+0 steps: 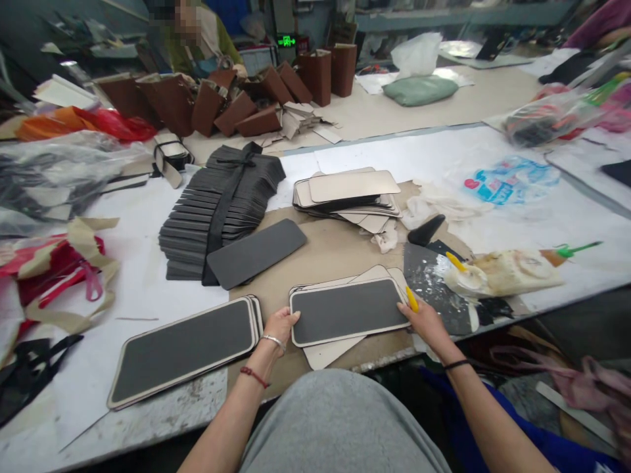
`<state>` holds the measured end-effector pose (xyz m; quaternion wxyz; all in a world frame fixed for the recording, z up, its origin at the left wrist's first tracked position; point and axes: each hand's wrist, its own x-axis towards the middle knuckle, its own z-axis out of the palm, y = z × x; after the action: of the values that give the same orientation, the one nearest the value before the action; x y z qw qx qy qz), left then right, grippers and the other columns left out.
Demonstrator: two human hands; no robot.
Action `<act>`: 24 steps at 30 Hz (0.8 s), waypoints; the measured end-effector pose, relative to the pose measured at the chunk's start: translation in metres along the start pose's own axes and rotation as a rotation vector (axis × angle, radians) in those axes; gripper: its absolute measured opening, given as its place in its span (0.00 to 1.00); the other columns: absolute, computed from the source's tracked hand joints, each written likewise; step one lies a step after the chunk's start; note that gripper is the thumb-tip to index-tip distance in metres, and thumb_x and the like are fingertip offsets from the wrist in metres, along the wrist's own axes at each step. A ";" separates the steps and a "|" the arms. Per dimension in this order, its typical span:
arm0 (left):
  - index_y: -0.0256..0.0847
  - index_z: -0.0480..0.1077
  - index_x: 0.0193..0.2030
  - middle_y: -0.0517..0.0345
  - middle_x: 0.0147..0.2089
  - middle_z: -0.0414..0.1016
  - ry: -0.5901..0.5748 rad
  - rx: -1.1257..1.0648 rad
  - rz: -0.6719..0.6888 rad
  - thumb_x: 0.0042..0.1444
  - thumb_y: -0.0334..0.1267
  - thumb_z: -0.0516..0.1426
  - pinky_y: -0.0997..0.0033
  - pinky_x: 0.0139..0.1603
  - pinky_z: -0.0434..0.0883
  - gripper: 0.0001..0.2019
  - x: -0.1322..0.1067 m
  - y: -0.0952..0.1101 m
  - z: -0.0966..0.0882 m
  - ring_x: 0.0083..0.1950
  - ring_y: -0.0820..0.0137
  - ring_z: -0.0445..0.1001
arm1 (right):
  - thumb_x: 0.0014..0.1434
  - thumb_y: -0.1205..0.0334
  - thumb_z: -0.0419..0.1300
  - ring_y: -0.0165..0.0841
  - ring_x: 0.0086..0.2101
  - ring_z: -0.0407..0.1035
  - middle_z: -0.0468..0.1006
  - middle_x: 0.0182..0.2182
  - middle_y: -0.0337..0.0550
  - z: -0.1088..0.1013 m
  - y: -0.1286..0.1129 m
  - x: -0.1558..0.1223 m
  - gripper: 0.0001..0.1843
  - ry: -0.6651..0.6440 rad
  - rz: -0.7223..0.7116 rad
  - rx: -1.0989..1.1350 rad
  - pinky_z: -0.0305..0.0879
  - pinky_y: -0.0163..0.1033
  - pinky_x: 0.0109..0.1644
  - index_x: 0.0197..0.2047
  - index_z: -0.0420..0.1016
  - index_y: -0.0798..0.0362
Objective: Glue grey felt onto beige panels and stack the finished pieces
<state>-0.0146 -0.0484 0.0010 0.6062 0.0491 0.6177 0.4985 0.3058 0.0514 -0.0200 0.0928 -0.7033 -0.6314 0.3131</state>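
A rounded dark grey panel with a cream border lies in front of me on a loose pile of cream pieces. My left hand pinches its left end. At its right end, my right hand grips the edge, with a yellow pointed stick between the fingers. To the left sits a stack of similar bordered panels. A single plain grey panel rests beyond, against a fanned bundle of dark strips tied with a black band. Behind the held panel is a stack of cream panels.
On the right, a glue-smeared bottle with a green tip lies by a spattered dark sheet and a black-handled scraper. Brown box-like pieces line the back, before a person. Plastic bags crowd the left.
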 end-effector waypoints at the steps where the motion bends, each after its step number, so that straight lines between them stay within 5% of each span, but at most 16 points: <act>1: 0.34 0.67 0.22 0.58 0.19 0.73 -0.009 0.008 -0.011 0.37 0.29 0.63 0.73 0.27 0.70 0.07 -0.002 0.001 0.001 0.22 0.72 0.71 | 0.51 0.51 0.52 0.32 0.23 0.66 0.72 0.20 0.41 -0.001 -0.002 -0.002 0.16 -0.012 0.004 -0.005 0.58 0.34 0.28 0.28 0.72 0.55; 11: 0.32 0.70 0.31 0.52 0.27 0.76 -0.060 0.067 -0.110 0.52 0.25 0.53 0.74 0.30 0.73 0.05 0.004 0.006 -0.009 0.29 0.70 0.75 | 0.54 0.54 0.48 0.29 0.19 0.63 0.67 0.16 0.38 -0.013 -0.010 -0.008 0.16 -0.114 0.058 0.191 0.57 0.32 0.24 0.25 0.68 0.55; 24: 0.33 0.70 0.30 0.53 0.26 0.76 -0.031 0.102 -0.100 0.50 0.24 0.54 0.76 0.29 0.72 0.05 0.007 0.001 -0.012 0.26 0.72 0.74 | 0.46 0.56 0.56 0.25 0.17 0.60 0.63 0.14 0.32 -0.008 -0.004 -0.005 0.12 -0.120 0.048 0.316 0.56 0.30 0.22 0.20 0.61 0.53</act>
<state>-0.0268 -0.0496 -0.0057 0.6367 0.0566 0.6345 0.4346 0.3071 0.0499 -0.0097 0.1569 -0.6750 -0.5619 0.4517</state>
